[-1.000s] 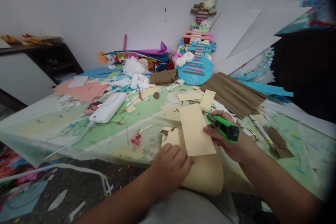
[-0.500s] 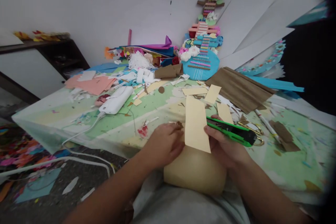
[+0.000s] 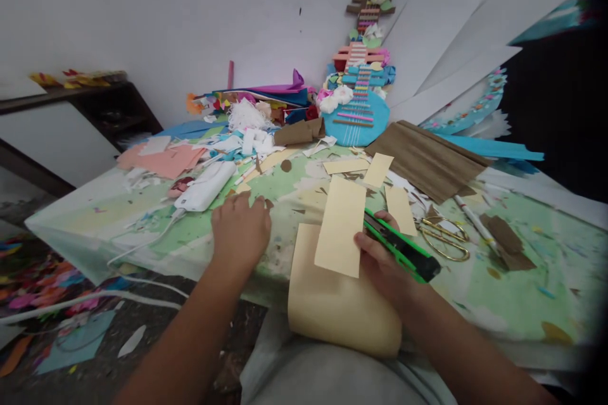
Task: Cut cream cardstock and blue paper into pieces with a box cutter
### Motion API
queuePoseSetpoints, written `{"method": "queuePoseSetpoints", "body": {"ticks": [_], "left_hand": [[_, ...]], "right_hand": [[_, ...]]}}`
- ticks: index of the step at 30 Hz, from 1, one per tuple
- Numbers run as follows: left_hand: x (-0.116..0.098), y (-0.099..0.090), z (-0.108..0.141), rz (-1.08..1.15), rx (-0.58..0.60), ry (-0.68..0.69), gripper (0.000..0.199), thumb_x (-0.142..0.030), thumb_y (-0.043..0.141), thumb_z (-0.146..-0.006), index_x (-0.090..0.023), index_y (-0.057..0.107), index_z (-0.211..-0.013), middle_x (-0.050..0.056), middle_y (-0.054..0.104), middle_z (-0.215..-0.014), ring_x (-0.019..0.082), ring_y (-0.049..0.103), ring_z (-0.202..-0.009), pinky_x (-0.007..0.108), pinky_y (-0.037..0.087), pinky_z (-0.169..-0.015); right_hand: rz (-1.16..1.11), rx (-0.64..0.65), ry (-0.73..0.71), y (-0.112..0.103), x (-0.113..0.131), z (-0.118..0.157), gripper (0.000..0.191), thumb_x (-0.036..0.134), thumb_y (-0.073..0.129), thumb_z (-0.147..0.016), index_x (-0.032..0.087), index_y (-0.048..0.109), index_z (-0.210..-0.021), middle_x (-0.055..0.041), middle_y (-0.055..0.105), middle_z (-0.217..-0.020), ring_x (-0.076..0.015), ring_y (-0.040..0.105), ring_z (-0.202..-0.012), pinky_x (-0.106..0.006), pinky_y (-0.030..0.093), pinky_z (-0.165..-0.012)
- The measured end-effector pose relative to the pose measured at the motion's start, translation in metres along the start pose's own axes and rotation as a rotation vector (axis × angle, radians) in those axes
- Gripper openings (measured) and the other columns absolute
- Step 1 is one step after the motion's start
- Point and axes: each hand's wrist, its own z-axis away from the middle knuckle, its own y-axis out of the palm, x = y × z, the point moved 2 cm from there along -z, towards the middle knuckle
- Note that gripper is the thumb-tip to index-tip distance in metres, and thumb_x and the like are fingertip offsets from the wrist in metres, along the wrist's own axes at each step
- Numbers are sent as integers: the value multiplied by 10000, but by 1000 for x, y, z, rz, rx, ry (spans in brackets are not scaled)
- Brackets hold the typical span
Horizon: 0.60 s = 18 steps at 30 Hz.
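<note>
My right hand (image 3: 387,259) holds a green and black utility knife (image 3: 403,245) together with a cream paper rectangle (image 3: 339,228), which it pinches at the right edge. Below the rectangle, a larger curled cream sheet (image 3: 342,316) lies over the table's front edge and my lap. My left hand (image 3: 240,228) is over the table, palm down with fingers apart, to the right of a white power bank (image 3: 206,186). Nothing shows in it. Small brown scraps lie by its fingertips.
Gold-handled scissors (image 3: 444,239), cream paper pieces (image 3: 379,169) and brown crepe paper (image 3: 427,158) lie on the right of the table. A blue paper guitar-like decoration (image 3: 356,117) leans on the wall. Coloured scraps and a white cable (image 3: 90,299) are at the lower left.
My left hand has moved left and forward, away from the cream paper, and its fingers have spread. The rectangle and knife in my right hand have shifted slightly left and tilted.
</note>
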Motion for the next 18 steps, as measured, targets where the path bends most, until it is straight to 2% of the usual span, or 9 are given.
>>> {"method": "queuePoseSetpoints", "body": {"ticks": [3,4,6,9,11,13,15,18], "left_hand": [[-17,-2,13,277,104,305,320,-292,415,-838,-130,600,-1042,117,607,-1043,231,528,-990,369,408,-855],[-22,-2,19,311,148,361,308,-302,431,-830,-132,611,-1014,104,624,-1001,220,543,-955,356,416,-848],[-27,-3,29,284,195,341,271,-295,436,-823,-133,633,-918,99,641,-915,225,562,-887,377,431,-823],[-26,-7,46,290,86,217,265,-232,383,-834,-132,627,-848,103,638,-855,223,572,-846,391,448,-792],[-28,-11,58,387,-34,252,271,-227,379,-824,-129,607,-933,115,623,-946,224,558,-912,387,443,-819],[-34,-11,70,455,-79,373,326,-287,421,-806,-126,572,-1046,136,574,-1101,252,506,-1035,420,403,-887],[-40,-6,78,464,-11,469,416,-368,453,-797,-133,535,-1131,137,526,-1201,280,444,-1129,461,348,-942],[-42,3,81,436,132,513,478,-456,449,-806,-158,514,-1175,113,502,-1254,286,395,-1189,486,284,-988]], "right_hand": [[157,50,-71,-2,-1,2,473,246,692,-642,322,351,-960,78,488,-716,-102,527,-640,-246,460,-611],[214,59,-75,-2,0,2,472,266,688,-649,319,343,-966,73,487,-714,-101,518,-614,-239,453,-576],[337,66,-42,-1,1,4,469,313,681,-654,309,330,-965,69,492,-701,-94,492,-543,-221,422,-492],[520,78,12,3,2,9,460,359,666,-652,292,317,-946,75,495,-655,-89,458,-471,-211,379,-425],[633,115,4,7,1,14,436,356,647,-662,287,324,-946,79,495,-626,-101,468,-475,-224,385,-437],[774,171,-16,9,0,20,404,330,630,-676,283,349,-963,74,505,-608,-120,494,-499,-243,400,-469],[930,216,-20,9,1,25,382,290,618,-684,276,371,-975,59,544,-611,-145,536,-534,-264,421,-506],[1053,233,-69,3,9,26,354,256,574,-721,272,369,-1010,11,629,-717,-182,617,-647,-297,465,-584]]}}
